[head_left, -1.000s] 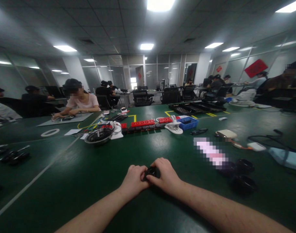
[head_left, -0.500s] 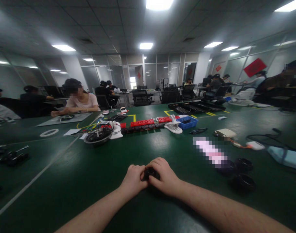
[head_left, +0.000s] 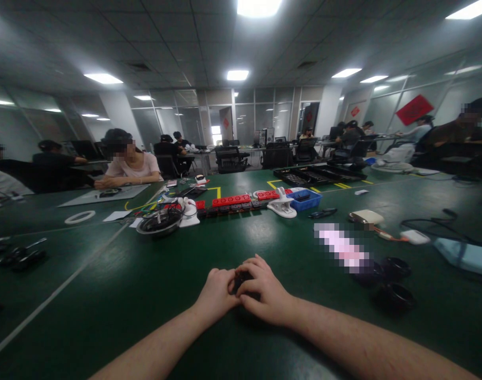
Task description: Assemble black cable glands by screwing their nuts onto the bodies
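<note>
Between my two hands, low over the green table, is a small black round part (head_left: 243, 283), mostly hidden by my fingers. My left hand (head_left: 218, 290) grips its left side with thumb and fingers. Curled over its top and right side is my right hand (head_left: 268, 293), the fingers slightly apart and the thumb near the front. Off to the right stand several black ring-shaped parts (head_left: 395, 296), apart from both hands.
Farther back on the green table (head_left: 146, 316) are a metal-rimmed bowl (head_left: 158, 224), red blocks (head_left: 231, 200), a white clamp (head_left: 282, 207) and a blue bin (head_left: 306, 200). A blue pouch (head_left: 464, 256) lies right with a black cable. A co-worker (head_left: 132, 166) sits across at left.
My right hand's fingers have shifted and spread over the black round part, covering more of it. My left hand stays in nearly the same place.
</note>
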A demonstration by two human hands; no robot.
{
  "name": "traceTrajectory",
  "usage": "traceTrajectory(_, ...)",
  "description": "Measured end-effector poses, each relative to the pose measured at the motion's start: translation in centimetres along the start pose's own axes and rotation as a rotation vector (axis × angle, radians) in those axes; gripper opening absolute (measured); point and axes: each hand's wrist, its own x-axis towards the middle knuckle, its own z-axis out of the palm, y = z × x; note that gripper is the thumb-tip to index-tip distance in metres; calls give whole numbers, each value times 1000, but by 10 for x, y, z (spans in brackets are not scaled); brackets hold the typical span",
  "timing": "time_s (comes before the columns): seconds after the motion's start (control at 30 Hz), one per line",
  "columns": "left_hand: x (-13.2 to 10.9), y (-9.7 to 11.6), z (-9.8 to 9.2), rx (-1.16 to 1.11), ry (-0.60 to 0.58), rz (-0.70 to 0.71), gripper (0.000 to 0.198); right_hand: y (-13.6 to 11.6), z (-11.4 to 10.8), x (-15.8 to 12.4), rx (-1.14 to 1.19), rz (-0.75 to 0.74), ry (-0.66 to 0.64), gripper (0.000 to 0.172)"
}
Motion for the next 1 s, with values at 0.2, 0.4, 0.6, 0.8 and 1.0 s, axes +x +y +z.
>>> traceTrajectory(0.2, -1, 3, -3, -21, 14, -2, 22, 7, 3, 0, -28, 28, 57, 14)
traceTrajectory(0.4, 0, 0, -1, -26, 28, -3, 28, 12, 4, 1, -92, 111, 99, 16)
traceTrajectory(0.6, 0, 0, -1, -35, 17, -23, 33, 15, 5, 5, -124, 252, 113, 16)
traceTrajectory(0.8, -2, 1, -3, -40, 14, -39, 34, 19, 9, 5, -124, 293, 112, 19)
traceTrajectory(1.0, -1, 0, -2, -45, 8, -33, 32, 18, 8, 4, -93, 286, 127, 17)
